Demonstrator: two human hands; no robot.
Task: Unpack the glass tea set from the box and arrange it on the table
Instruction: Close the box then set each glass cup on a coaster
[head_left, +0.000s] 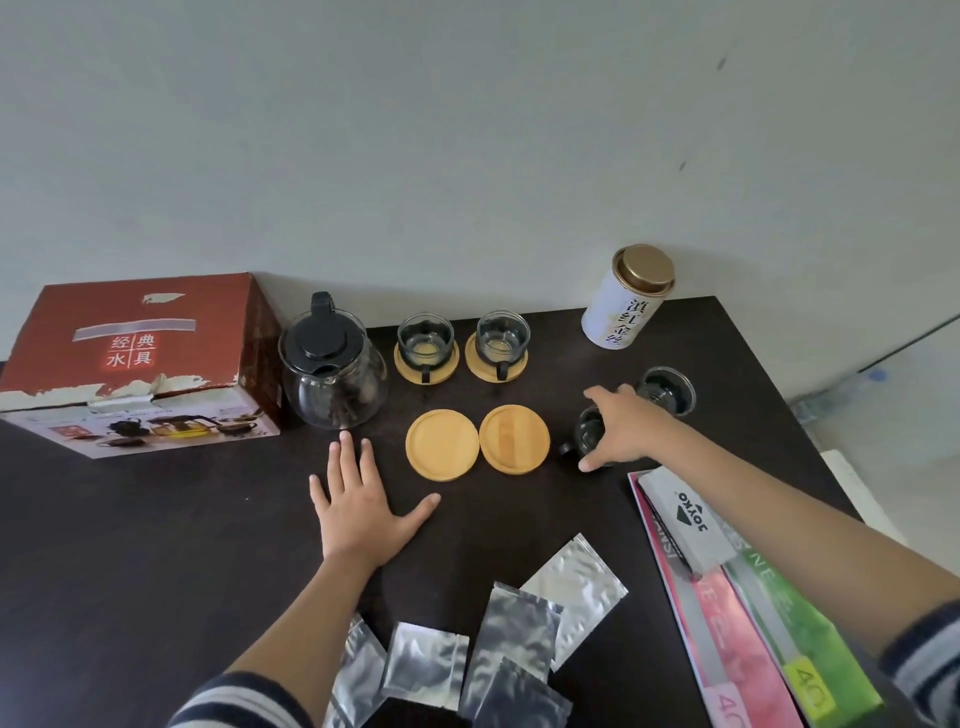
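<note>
A red tea-set box (140, 358) stands at the back left of the dark table (156, 545). Beside it is a glass teapot (332, 374) with a black lid. Two glass cups (425, 340) (503, 336) sit on bamboo coasters behind two bare coasters (442, 445) (514, 439). My right hand (621, 427) grips a third glass cup (586, 434) from above, right of the bare coasters. A fourth cup (666, 389) stands just behind it. My left hand (358, 499) lies flat on the table, fingers spread, in front of the teapot.
A white tea tin (626, 299) with a gold lid stands at the back right by the wall. Several silver foil sachets (493, 644) lie at the near edge. Pink and green folders (753, 639) with a small white box (685, 514) lie at the right.
</note>
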